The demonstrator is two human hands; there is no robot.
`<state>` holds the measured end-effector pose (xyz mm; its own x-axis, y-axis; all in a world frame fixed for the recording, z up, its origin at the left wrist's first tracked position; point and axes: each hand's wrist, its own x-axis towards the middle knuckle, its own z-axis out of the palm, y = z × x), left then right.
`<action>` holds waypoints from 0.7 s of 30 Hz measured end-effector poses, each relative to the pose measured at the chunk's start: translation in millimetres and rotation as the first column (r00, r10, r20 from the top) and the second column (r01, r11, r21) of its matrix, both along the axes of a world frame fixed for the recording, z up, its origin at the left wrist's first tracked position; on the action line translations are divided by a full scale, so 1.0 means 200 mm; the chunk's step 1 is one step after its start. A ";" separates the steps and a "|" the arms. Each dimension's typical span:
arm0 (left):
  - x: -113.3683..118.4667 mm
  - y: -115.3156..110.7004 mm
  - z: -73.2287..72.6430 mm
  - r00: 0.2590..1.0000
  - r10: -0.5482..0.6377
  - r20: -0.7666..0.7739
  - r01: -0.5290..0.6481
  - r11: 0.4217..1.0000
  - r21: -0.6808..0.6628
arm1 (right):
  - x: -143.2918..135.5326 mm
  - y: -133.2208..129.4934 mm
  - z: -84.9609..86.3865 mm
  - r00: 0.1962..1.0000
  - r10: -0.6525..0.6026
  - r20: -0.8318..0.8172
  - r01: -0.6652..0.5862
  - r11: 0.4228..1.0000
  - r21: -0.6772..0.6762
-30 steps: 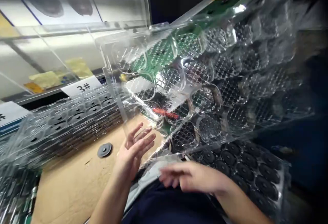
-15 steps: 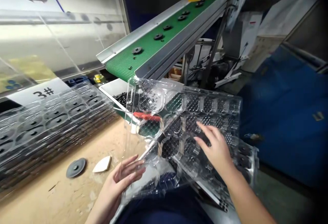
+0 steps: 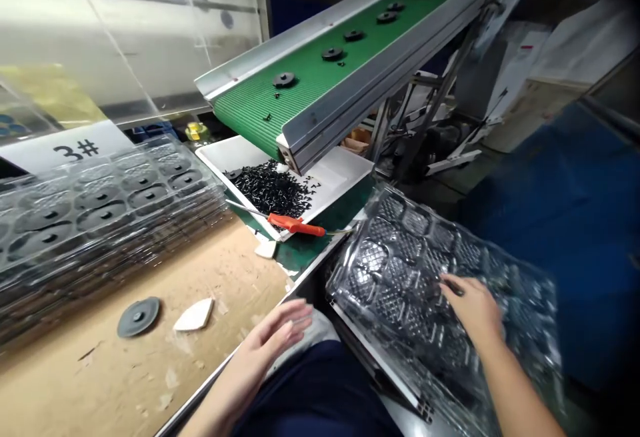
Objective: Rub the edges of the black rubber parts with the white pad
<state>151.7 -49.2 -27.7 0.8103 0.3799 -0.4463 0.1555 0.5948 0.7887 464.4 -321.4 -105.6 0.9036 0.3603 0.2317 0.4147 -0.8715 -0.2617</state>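
Several clear plastic blister trays (image 3: 400, 270) with rows of pockets lie at the right. My right hand (image 3: 473, 310) is over the top one, thumb and forefinger closed around a small dark piece that is mostly hidden. Nothing is in my left hand (image 3: 280, 330), which hovers by the workbench edge with its fingers stretched out. On the tan bench (image 3: 150, 384) to its left are a grey disc (image 3: 139, 317) with a raised centre and a white wedge-shaped piece (image 3: 194, 315).
A green conveyor belt (image 3: 310, 100) carries several dark discs above a white bin (image 3: 345, 164) of small black screws (image 3: 273, 187). An orange-handled tool (image 3: 296, 225) rests across the bin's near corner. Filled trays (image 3: 115, 204) are stacked at left beside a "3#" sign (image 3: 65, 147).
The clear tray that stood upright between my hands now lies on the trays at the right. My left hand has come away from it; my right hand has moved right and down.
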 end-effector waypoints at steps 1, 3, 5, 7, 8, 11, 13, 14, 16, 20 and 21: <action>-0.03 0.01 -0.02 1.000 -0.003 -0.025 0.003 1.000 -0.024 | 0.03 -0.05 -0.04 0.997 -0.067 -0.040 0.065 0.997 -0.044; -0.10 0.04 -0.07 0.995 0.030 -0.090 -0.037 0.996 -0.077 | 0.07 -0.12 -0.14 0.975 -0.189 -0.121 0.173 0.976 -0.130; -0.17 0.05 -0.14 0.984 0.086 -0.153 -0.107 0.985 -0.132 | 0.07 -0.13 -0.26 0.944 -0.266 -0.196 0.228 0.954 -0.197; -0.22 0.05 -0.20 0.967 0.140 -0.211 -0.182 0.964 -0.193 | 0.06 -0.10 -0.37 0.924 -0.284 -0.258 0.225 0.946 -0.235; -0.24 0.06 -0.23 0.958 0.163 -0.236 -0.216 0.951 -0.221 | 0.05 -0.06 -0.43 0.919 -0.278 -0.278 0.213 0.946 -0.244; -0.26 0.06 -0.27 0.933 0.226 -0.279 -0.304 0.911 -0.277 | 0.04 0.06 -0.54 0.922 -0.239 -0.303 0.167 0.955 -0.246; -0.25 0.07 -0.29 0.922 0.262 -0.285 -0.345 0.891 -0.296 | 0.04 0.14 -0.58 0.927 -0.220 -0.305 0.146 0.958 -0.246; -0.25 0.07 -0.30 0.919 0.277 -0.282 -0.359 0.883 -0.301 | 0.05 0.17 -0.59 0.928 -0.215 -0.306 0.141 0.959 -0.246; -0.24 0.08 -0.33 0.914 0.298 -0.275 -0.376 0.875 -0.304 | 0.07 0.21 -0.59 0.927 -0.218 -0.305 0.143 0.958 -0.250; -0.24 0.10 -0.37 0.907 0.304 -0.292 -0.391 0.864 -0.316 | 0.08 0.24 -0.58 0.924 -0.231 -0.306 0.153 0.954 -0.258; -0.24 0.10 -0.37 0.904 0.304 -0.300 -0.395 0.861 -0.319 | 0.08 0.24 -0.58 0.923 -0.230 -0.308 0.152 0.954 -0.258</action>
